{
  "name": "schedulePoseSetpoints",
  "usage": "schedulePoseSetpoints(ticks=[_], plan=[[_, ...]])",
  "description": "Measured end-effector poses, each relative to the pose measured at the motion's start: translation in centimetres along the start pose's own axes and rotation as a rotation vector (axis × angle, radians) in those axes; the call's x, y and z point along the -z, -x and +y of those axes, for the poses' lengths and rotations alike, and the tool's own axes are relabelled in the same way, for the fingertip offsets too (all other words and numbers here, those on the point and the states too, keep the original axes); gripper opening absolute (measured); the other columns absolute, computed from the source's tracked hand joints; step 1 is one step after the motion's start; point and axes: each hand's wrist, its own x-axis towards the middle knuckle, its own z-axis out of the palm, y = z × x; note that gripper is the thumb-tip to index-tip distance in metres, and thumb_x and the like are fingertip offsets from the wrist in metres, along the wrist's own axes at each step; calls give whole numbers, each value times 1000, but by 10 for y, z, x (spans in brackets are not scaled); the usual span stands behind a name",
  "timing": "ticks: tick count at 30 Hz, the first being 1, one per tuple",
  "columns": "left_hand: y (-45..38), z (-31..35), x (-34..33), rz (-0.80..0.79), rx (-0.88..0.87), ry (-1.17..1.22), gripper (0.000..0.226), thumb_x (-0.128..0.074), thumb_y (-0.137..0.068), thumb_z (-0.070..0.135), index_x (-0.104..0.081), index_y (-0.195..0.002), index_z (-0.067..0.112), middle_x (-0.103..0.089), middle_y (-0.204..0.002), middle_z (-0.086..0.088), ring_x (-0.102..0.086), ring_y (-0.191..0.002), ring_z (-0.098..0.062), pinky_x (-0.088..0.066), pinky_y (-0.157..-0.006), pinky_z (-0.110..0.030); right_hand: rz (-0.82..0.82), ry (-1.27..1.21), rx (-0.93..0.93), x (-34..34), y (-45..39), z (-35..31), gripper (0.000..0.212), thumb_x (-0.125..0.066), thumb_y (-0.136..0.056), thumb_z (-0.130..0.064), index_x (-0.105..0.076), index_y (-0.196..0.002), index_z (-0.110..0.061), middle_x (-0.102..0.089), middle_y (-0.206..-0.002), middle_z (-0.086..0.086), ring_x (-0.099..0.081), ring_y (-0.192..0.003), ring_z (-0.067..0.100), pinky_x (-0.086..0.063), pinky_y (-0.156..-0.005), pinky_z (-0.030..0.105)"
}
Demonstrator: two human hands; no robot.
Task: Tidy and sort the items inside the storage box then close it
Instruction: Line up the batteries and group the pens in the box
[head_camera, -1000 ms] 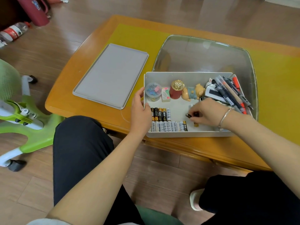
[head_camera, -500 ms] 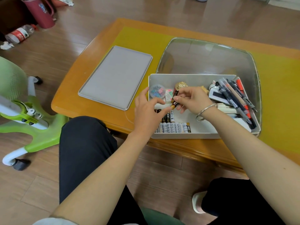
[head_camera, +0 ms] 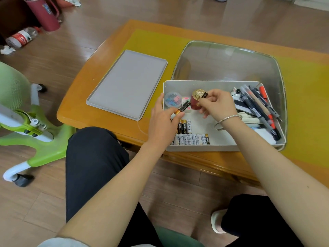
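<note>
The white storage box [head_camera: 210,83] stands open on the table's near edge. My left hand [head_camera: 162,122] pinches a black-and-gold battery [head_camera: 183,108] above the box's left end. My right hand [head_camera: 216,104] pinches a second small black battery [head_camera: 205,95] beside a red jar with a gold lid [head_camera: 195,101]. Rows of batteries [head_camera: 191,139] lie along the box's front wall. A clear tub of coloured clips [head_camera: 172,99] sits at the back left. Pens and markers [head_camera: 258,106] are piled at the right end. The grey lid [head_camera: 127,84] lies flat to the left of the box.
The box sits on a glass sheet [head_camera: 229,63] over a yellow mat on an orange wooden table [head_camera: 92,102]. A green chair base [head_camera: 33,129] stands on the floor at left. A red jug [head_camera: 44,13] and a plastic bottle [head_camera: 21,38] are at far left.
My right hand lifted from the box floor with batteries and came toward the left hand. The left hand has taken one battery, and the right hand has drawn back toward the red jar holding another.
</note>
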Motion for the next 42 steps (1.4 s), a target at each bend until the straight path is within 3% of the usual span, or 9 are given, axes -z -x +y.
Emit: schedulePoseSetpoints(ticks=[7,14,17,21,23,27,31,35,42], plan=[[1,1,1,15,-4,0,34,-58,-92,43,-70,-112,19,-19,-158,1,-23,-140,-17,-32,-95,-23,-274,-31,-58,-4,12,0,8,-60,-88,-3,-59,-81,-1,-65,-70,11,-61,-46,11,-49,-38,22],[2,4,2,-19,-30,-27,24,-62,-91,38,-72,-106,22,-16,-159,-1,-24,-140,-22,-38,-102,-36,-259,0,31,-14,11,0,13,-63,-89,-12,-59,-100,-11,-68,-71,15,-62,-60,30,-54,-50,30],[2,3,2,-41,-45,-53,21,-65,-87,42,-70,-93,23,-13,-160,-2,-22,-141,-23,-35,-104,-36,-283,66,44,-13,9,-1,5,-62,-89,-13,-61,-94,-13,-67,-71,19,-62,-54,25,-55,-52,31],[0,0,0,-84,-50,-31,54,-67,-86,39,-49,-136,28,-8,-159,-3,-19,-142,-24,-32,-107,-34,-195,273,13,1,-3,3,14,-58,-92,-11,-58,-78,-12,-60,-55,8,-55,-35,9,-49,-43,19],[-2,-1,-1,-36,-46,-12,58,-62,-92,26,-35,-144,24,-11,-158,-4,-22,-141,-23,-30,-106,-28,-238,471,-29,9,-8,6,16,-58,-92,-14,-59,-77,-8,-61,-56,6,-58,-42,14,-52,-55,26],[-2,-3,-3,12,-22,27,54,-52,-95,7,-33,-144,17,-14,-157,0,-30,-137,-17,-30,-98,-19,-344,760,-63,3,-13,14,23,-56,-92,-19,-66,-85,0,-68,-66,9,-57,-51,13,-52,-68,33],[-2,-1,-3,21,-16,23,53,-52,-95,4,-34,-144,17,-13,-157,1,-29,-138,-16,-29,-96,-15,-433,861,-99,-8,-12,15,23,-54,-94,-20,-70,-89,-4,-71,-72,9,-57,-44,6,-48,-59,22],[-1,-1,-2,24,-14,21,53,-52,-95,4,-35,-143,16,-13,-157,0,-29,-137,-15,-28,-94,-12,-422,906,-58,-11,-12,10,18,-56,-92,-14,-68,-102,-5,-71,-88,13,-60,-69,22,-48,-60,26],[0,0,-2,28,-26,-4,49,-51,-94,0,-42,-138,18,-12,-157,2,-30,-136,-16,-30,-90,-10,-444,702,-153,-13,-11,18,14,-58,-91,-11,-63,-104,-10,-65,-61,5,-67,-54,18,-54,-46,23]])
